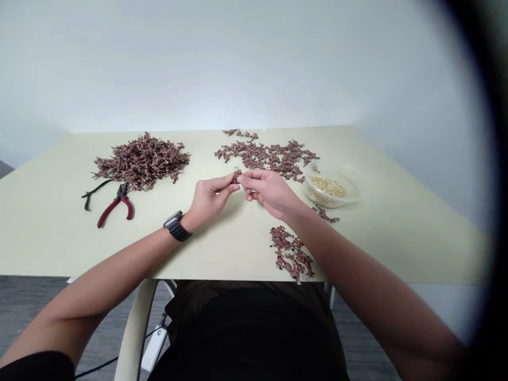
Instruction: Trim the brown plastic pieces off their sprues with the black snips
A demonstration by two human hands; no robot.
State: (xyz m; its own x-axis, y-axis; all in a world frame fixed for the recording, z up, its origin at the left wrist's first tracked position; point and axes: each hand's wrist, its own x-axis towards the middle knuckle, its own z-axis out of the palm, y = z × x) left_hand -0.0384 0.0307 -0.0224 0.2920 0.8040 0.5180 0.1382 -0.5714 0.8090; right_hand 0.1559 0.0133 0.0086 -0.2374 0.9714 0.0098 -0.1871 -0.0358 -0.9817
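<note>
My left hand (212, 199) and my right hand (270, 190) meet above the middle of the table. Between their fingertips they pinch one small brown figurine (236, 177), perhaps an animal with thin limbs or antlers; its details are too small to tell. Just behind my right hand, many similar brown figurines (273, 156) lie spread flat. Nearer to me, below my right forearm, rests a smaller group of figurines (289, 248). A clear plastic bowl (353, 198) with small gold-coloured pieces (328, 186) in it stands to the right of my right hand.
A big heap of brown figurines (143, 159) sits at the left on the pale yellow table (222, 254). In front of it lie red-handled pliers (115, 205) and a black strap-like item (95, 191). A few figurines (325, 214) lie by the bowl. A wall (238, 63) stands behind.
</note>
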